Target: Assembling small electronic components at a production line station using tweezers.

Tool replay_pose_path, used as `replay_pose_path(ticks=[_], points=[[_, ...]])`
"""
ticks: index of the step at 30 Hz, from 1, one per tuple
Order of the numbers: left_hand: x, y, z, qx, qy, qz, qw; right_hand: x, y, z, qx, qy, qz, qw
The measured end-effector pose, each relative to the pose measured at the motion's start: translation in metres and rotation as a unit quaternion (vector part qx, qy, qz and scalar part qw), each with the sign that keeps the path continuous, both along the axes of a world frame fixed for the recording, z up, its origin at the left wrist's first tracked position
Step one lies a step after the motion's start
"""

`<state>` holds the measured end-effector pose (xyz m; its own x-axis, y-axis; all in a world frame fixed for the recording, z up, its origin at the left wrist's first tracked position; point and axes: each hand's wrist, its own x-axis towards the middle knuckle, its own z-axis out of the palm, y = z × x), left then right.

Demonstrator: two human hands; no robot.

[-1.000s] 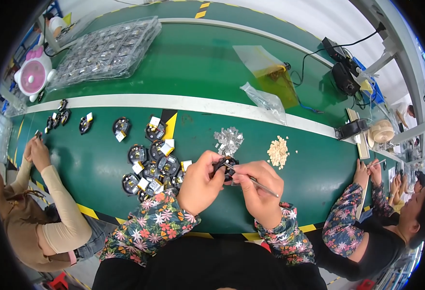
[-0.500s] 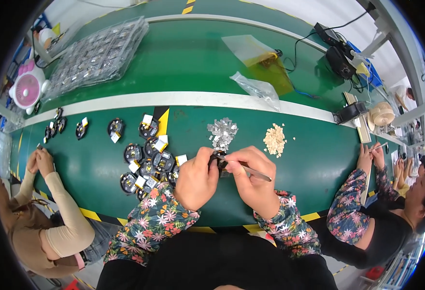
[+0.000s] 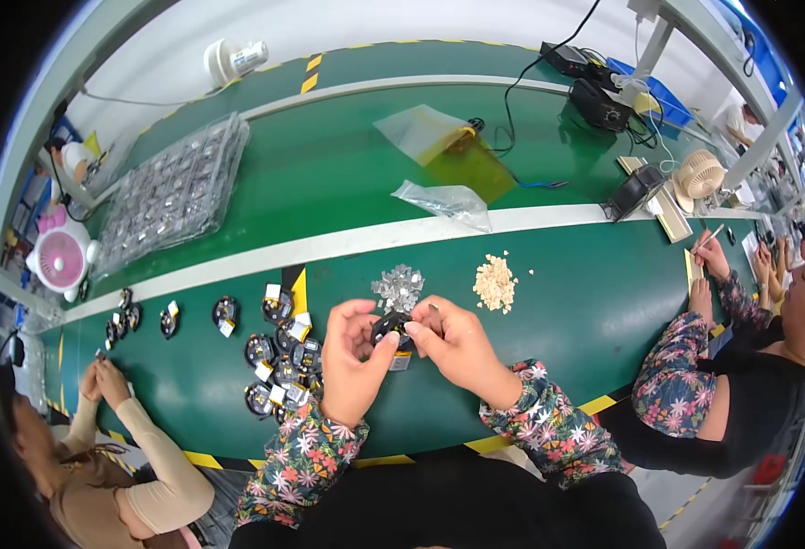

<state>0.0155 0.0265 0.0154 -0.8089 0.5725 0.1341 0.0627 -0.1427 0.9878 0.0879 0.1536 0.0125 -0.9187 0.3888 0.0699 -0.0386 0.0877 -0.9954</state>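
My left hand [image 3: 351,355] is closed around the edge of a small black round device housing [image 3: 389,326], thumb along its near side. A silver battery pouch with a yellow edge [image 3: 401,362] hangs below the housing. My right hand [image 3: 459,346] pinches the housing's right side, thumb and fingertips on it. Whatever its curled fingers might also hold is hidden. Just beyond lies a pile of small grey metallic pieces [image 3: 398,288]. A heap of small beige pieces [image 3: 495,283] is to its right. Several similar black housings with white-and-yellow batteries [image 3: 285,371] lie left of my left hand.
Clear plastic trays [image 3: 169,197] are stacked at the far left, near a pink-and-white fan [image 3: 59,261]. A plastic bag [image 3: 444,205] lies across the white divider strip [image 3: 549,217]. Co-workers sit on both sides. A black fan [image 3: 636,192] stands at the right.
The tweezers in my right hand no longer show. Both hands now hold the housing, turned so its battery hangs toward me. The view has shifted, and the co-worker's hands at right have moved apart.
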Motion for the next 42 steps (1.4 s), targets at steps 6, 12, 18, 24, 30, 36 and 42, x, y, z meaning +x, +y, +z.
replay_pose_path(ticks=[6, 12, 18, 24, 30, 36, 42], points=[[0.001, -0.001, -0.003, 0.038, -0.158, -0.022, 0.986, 0.003, -0.001, -0.004, -0.080, 0.014, 0.001, 0.997], [-0.006, -0.007, 0.016, -0.186, 0.352, 0.028, 0.917, -0.002, 0.035, 0.000, -0.059, 0.089, -0.084, 0.991], [-0.002, -0.003, 0.034, -0.291, 0.576, -0.047, 0.763, 0.001, 0.040, 0.004, 0.012, 0.105, -0.116, 0.988], [0.005, -0.006, 0.015, -0.308, 0.644, -0.138, 0.686, 0.000, 0.040, 0.005, 0.043, 0.119, -0.128, 0.984], [0.017, -0.011, 0.012, -0.302, 0.650, -0.146, 0.682, 0.000, 0.036, 0.003, 0.054, 0.122, -0.121, 0.984], [-0.002, -0.001, 0.017, -0.244, 0.233, 0.019, 0.941, 0.004, 0.025, 0.002, 0.053, 0.078, -0.073, 0.993], [0.004, 0.006, -0.007, 0.058, -0.237, -0.044, 0.969, 0.006, 0.005, 0.007, 0.083, 0.050, -0.002, 0.995]])
